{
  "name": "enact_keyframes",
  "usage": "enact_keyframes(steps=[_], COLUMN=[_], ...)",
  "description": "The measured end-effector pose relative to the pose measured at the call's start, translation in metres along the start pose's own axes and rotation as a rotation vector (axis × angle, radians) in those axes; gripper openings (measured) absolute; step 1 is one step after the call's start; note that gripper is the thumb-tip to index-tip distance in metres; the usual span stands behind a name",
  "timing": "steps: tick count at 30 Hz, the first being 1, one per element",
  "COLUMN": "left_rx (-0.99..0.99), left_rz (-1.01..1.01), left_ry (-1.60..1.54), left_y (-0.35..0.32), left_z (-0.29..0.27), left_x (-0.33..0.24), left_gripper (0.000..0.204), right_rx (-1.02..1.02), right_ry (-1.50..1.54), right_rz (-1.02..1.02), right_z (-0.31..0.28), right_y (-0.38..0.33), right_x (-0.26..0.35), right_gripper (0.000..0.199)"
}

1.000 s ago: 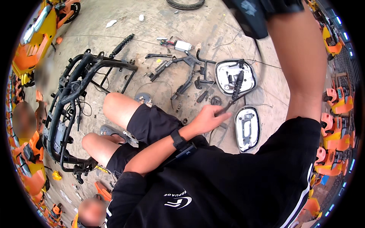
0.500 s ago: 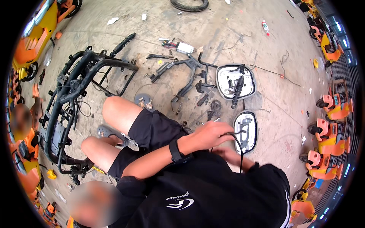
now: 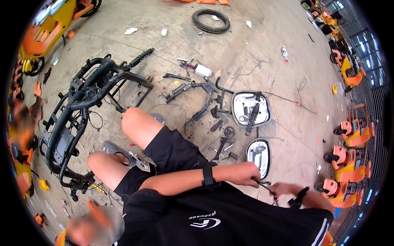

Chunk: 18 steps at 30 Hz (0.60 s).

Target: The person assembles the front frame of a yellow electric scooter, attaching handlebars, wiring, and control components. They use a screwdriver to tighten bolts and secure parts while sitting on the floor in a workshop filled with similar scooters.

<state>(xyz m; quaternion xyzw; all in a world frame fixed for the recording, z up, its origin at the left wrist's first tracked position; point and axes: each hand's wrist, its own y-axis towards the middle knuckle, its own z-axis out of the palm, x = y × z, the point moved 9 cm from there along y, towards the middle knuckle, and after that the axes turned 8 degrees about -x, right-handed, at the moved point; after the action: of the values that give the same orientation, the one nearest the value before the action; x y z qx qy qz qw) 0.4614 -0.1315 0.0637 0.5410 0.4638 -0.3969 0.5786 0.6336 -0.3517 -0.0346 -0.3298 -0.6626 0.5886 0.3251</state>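
Note:
My left hand (image 3: 247,173), a black band on its wrist, is closed round one end of a short visible stretch of black cable (image 3: 265,184). The other end of that stretch is pinched in my right hand (image 3: 282,190), a little to the right and nearer my body. The cable looks twisted or knotted between them, and a loose bit hangs by the right fingers. Just beyond my left hand lies a small black shell with a white inside (image 3: 259,158). A larger shell of the same kind (image 3: 242,108) lies farther off, with a shock absorber (image 3: 253,119) across it.
A black vehicle frame (image 3: 78,102) stands left of my knees. Ahead on the concrete lie dark metal brackets (image 3: 201,112), a toothed crank (image 3: 223,141), a silver box with wires (image 3: 202,70) and a tyre (image 3: 211,21). Orange-and-yellow vehicles (image 3: 352,158) line both sides.
Both hands have moved right and nearer my body. The cable's raised loop has gone, and a short stretch now runs between my hands. The view has shifted slightly.

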Motion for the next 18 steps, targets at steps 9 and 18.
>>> enact_keyframes(steps=[9,18], left_rx=[-0.914,-1.006], left_rz=[0.1,0.06], left_ry=[0.39,0.595], left_y=[-0.084,-0.166], left_z=[-0.161,-0.197], left_x=[-0.085,-0.096], left_gripper=[0.02,0.019], right_rx=[-0.31,0.81], right_ry=[0.519,0.779], right_rz=[-0.459,-0.276], right_z=[-0.127,0.018], right_y=[0.004,0.056], right_x=[0.289,0.266], right_gripper=[0.047,0.046])
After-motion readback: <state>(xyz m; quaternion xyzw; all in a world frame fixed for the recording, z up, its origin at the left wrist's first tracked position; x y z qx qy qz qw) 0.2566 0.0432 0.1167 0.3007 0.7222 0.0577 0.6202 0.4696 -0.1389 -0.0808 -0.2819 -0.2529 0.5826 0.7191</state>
